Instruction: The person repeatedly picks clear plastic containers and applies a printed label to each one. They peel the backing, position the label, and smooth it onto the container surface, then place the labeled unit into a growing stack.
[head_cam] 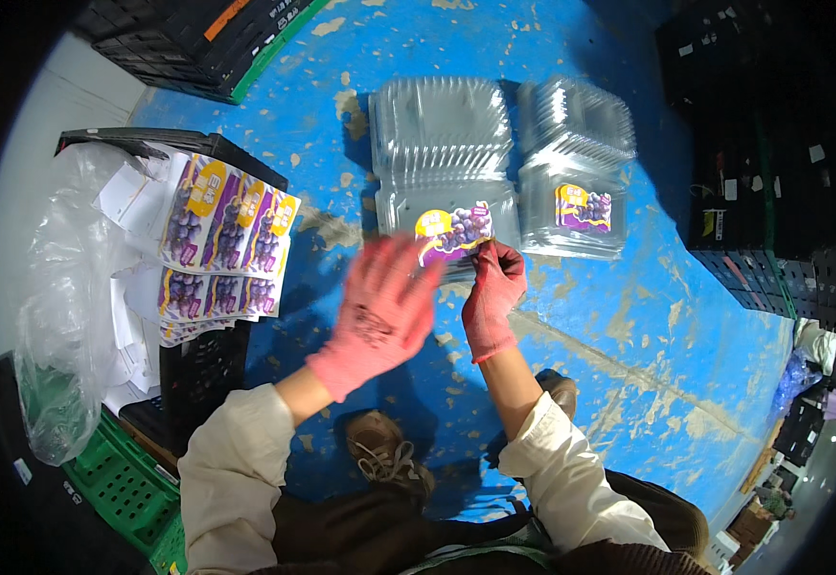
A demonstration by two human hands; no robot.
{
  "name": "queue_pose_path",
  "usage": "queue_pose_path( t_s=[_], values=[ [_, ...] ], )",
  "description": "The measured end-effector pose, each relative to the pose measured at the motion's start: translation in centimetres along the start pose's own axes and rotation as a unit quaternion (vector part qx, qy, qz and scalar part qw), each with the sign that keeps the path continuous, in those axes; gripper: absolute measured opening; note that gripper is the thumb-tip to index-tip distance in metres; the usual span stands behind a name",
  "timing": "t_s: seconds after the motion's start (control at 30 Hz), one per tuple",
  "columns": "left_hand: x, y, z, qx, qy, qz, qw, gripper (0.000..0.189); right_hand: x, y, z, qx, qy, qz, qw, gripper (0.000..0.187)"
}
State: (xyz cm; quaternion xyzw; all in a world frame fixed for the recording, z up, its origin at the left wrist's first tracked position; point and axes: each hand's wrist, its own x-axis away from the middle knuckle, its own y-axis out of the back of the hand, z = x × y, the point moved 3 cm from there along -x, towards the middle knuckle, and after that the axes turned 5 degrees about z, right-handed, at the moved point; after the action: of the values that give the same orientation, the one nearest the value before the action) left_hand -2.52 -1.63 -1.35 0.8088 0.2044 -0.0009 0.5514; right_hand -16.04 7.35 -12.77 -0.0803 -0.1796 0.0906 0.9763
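Note:
A grape label (454,228) in purple and yellow lies over the front of a stack of clear plastic clamshell containers (443,129). My right hand (493,295), in a pink work glove, pinches the label's lower right edge between thumb and fingers. My left hand (382,316), gloved alike and blurred, is held flat with fingers extended by the label's lower left side; nothing shows in it, and I cannot tell whether its fingertips touch the container. To the right stands a second clamshell stack (577,118), with another grape label (584,208) on its front part.
On the left, sheets of grape labels (227,223) rest on a black plastic crate (206,381) beside a clear plastic bag (65,302). A green crate (127,474) is below. Black crates (741,144) are stacked at right, others (166,43) at upper left. The blue floor (604,345) is worn.

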Motion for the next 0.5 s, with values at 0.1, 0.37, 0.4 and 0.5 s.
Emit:
queue_pose_path(
  t_s=[0.1, 0.37, 0.4, 0.5],
  values=[
    [-0.2, -3.9, -2.1, -0.007, -0.015, 0.103, 0.995, 0.065, -0.3, -0.1, -0.5, 0.013, 0.000, -0.001, 1.000, 0.016],
    [-2.6, -8.5, -0.5, -0.194, 0.026, 0.164, 0.967, 0.071, 0.0, -0.8, -0.1, 0.058, -0.024, -0.029, 0.998, 0.012],
    [-2.7, -8.9, -0.1, -0.194, 0.041, 0.192, 0.961, 0.071, 0.2, -0.9, 0.1, 0.071, -0.017, -0.029, 0.997, 0.011],
    [-2.9, -9.6, 0.4, -0.167, 0.050, 0.235, 0.956, 0.071, 0.2, -1.1, 0.2, 0.069, -0.017, -0.027, 0.997, 0.009]
  ],
)
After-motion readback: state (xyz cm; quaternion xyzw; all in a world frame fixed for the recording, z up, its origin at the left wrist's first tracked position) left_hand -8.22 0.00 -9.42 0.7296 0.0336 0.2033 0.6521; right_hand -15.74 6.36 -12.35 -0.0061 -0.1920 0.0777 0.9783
